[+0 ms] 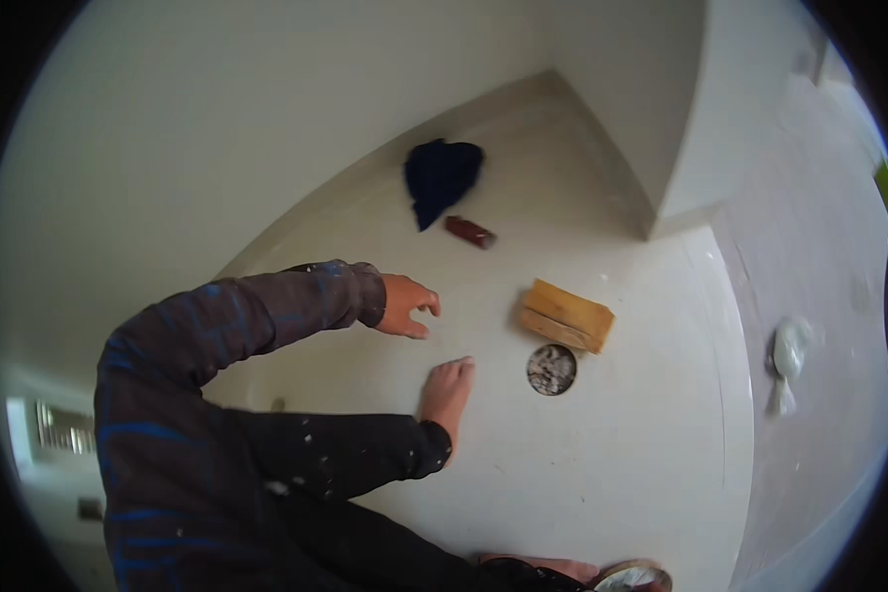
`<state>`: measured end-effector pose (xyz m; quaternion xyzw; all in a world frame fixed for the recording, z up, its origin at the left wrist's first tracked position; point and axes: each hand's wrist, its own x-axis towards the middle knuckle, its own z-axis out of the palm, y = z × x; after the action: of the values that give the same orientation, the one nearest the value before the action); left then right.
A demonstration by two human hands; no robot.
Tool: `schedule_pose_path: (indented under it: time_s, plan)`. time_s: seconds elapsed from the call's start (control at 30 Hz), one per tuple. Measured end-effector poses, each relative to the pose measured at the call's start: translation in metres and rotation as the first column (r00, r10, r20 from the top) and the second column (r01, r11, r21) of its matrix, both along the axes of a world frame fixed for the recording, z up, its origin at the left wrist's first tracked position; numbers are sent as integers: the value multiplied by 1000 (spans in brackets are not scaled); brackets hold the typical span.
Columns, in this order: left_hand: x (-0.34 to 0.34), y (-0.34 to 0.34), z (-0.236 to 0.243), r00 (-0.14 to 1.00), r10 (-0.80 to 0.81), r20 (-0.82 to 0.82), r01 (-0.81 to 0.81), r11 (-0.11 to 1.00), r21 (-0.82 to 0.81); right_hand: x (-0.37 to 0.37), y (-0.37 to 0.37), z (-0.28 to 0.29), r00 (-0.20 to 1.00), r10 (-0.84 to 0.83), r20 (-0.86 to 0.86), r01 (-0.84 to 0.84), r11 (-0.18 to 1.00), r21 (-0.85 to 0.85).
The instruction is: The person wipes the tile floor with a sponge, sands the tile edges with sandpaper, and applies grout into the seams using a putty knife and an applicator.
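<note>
My left hand [407, 306] reaches out over the pale floor with nothing in it, its fingers apart and slightly curled. Just below it is my bare foot [449, 395]. A yellow-orange block [570, 314] with a rough, paler side lies to the right of the hand, apart from it. Touching or very near that block is a round opening [551, 370] filled with grey-white bits. Farther off lie a crumpled dark blue cloth [444, 178] and a small red-brown cylinder [470, 232], slightly blurred. My right hand does not show.
Pale walls [365, 89] meet in a corner at the far side, and a wall end [651, 212] juts in at the right. A knotted clear plastic bag [789, 355] lies on greyish flooring beyond the pale floor's edge. A round-rimmed object [636, 576] sits by my other foot [562, 567].
</note>
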<state>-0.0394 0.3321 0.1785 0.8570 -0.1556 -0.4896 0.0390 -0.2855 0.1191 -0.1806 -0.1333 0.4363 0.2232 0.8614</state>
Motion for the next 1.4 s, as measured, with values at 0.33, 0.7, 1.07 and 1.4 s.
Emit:
schedule_pose_path:
  time_s: [0.33, 0.7, 1.07, 1.4]
  plan:
    - [-353, 30, -29, -62, 969, -238, -878, -166, -449, 56, -339, 252, -225, 922, -316, -458, -386, -801]
    - [-524, 43, -170, 203, 924, 326, -932, 284, -224, 233, -225, 333, -557, 708, -435, 44, -497, -867]
    - [-295, 26, -218, 578, 529, 622, -473, 838, -273, 139, -307, 404, -379, 866, -327, -703, -499, -507]
    - [-296, -63, -250, 629, 141, 764, -203, 979, -14, -64, -285, 482, 719, 692, -71, -622, 594, -510]
